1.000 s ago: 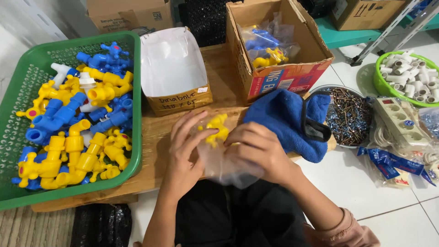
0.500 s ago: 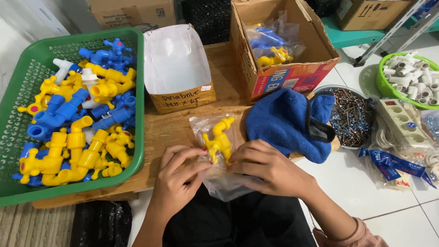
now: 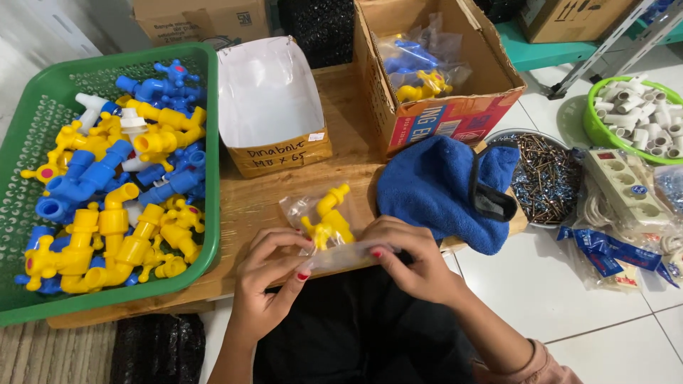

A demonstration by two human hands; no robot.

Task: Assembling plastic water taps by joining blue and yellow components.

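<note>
A clear plastic bag (image 3: 302, 208) with a yellow plastic tap (image 3: 329, 217) inside lies on the low wooden board (image 3: 352, 149). My left hand (image 3: 270, 284) pinches the bag's near edge from the left. My right hand (image 3: 413, 259) grips the same edge from the right, fingers curled over it. To the left, a green basket (image 3: 206, 99) is heaped with several yellow and blue plastic taps (image 3: 121, 171).
A small open box with a white inside (image 3: 270, 99) and a bigger cardboard box holding bagged taps (image 3: 434, 64) stand behind. A blue cloth (image 3: 441, 188), a bowl of nails (image 3: 544, 171), a power strip (image 3: 626, 188) and a green bowl of white fittings (image 3: 637, 107) lie to the right.
The bagged yellow tap has come down from between my raised hands onto the board. My hands have drawn back toward me and now hold the bag's near edge.
</note>
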